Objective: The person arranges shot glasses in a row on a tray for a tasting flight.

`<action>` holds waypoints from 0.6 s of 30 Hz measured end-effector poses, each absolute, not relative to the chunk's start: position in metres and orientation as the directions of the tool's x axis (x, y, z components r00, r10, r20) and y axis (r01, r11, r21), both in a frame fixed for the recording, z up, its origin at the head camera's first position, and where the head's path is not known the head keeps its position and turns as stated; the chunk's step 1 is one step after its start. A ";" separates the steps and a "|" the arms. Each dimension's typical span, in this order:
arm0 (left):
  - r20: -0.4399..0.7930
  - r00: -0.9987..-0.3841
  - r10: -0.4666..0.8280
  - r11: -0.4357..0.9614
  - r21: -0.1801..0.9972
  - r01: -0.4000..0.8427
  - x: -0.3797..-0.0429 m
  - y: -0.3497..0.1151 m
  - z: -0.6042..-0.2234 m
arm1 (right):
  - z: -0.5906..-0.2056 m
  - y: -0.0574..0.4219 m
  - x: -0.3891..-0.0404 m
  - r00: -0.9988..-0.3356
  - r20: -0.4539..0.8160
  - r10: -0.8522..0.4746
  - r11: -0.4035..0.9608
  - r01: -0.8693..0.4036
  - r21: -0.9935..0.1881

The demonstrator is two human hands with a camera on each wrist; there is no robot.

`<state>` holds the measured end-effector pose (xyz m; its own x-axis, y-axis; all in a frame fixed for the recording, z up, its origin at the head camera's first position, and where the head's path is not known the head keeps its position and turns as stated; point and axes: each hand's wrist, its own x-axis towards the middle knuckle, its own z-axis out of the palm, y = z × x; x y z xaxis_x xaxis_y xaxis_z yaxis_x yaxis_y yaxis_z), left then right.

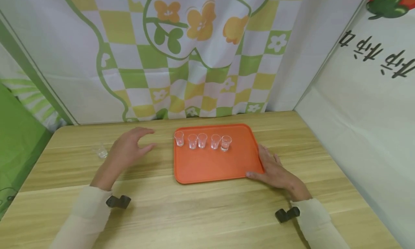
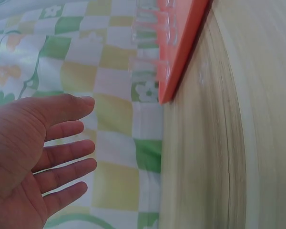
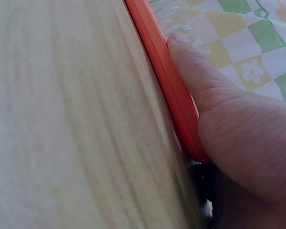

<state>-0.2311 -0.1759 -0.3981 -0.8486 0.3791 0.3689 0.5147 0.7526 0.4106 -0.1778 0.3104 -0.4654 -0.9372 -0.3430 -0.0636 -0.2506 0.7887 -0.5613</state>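
Observation:
My left hand (image 1: 126,148) is held over the left part of the table, fingers apart and holding nothing. In the left wrist view its thumb and fingers (image 2: 66,155) are spread loosely. Just left of that hand, a small clear shot glass (image 1: 102,152) is on the table. An orange-red tray (image 1: 207,168) lies at the middle, with several clear shot glasses (image 1: 215,141) standing in an uneven row on it. My right hand (image 1: 273,170) holds the tray's near right corner, thumb at the front rim and fingers along the right side. The right wrist view hides most of those fingers.
The wooden table (image 1: 181,216) meets a checked, flowered curtain (image 1: 201,80) at the back. A white wall panel (image 1: 366,108) borders the right side, and green cloth (image 1: 19,148) hangs at the left. Dark wrist cameras (image 1: 287,214) sit on both sleeves.

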 end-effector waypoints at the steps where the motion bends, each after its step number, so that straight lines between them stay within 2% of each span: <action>1: 0.369 -0.850 0.377 0.755 0.409 0.512 -0.231 -0.178 -0.398 | -0.465 0.311 -0.178 -0.937 -0.063 -0.342 0.791 -0.251 -0.558; 18: 0.339 -0.889 0.307 0.800 0.414 0.434 -0.227 -0.225 -0.399 | -0.466 0.311 -0.178 -0.939 -0.051 -0.341 0.785 -0.254 -0.565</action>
<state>-0.2265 -0.2248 -0.3993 -0.8893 0.3068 0.3391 0.4339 0.8003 0.4139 -0.1785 0.3109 -0.4661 -0.9387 -0.3410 -0.0515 -0.2540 0.7847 -0.5654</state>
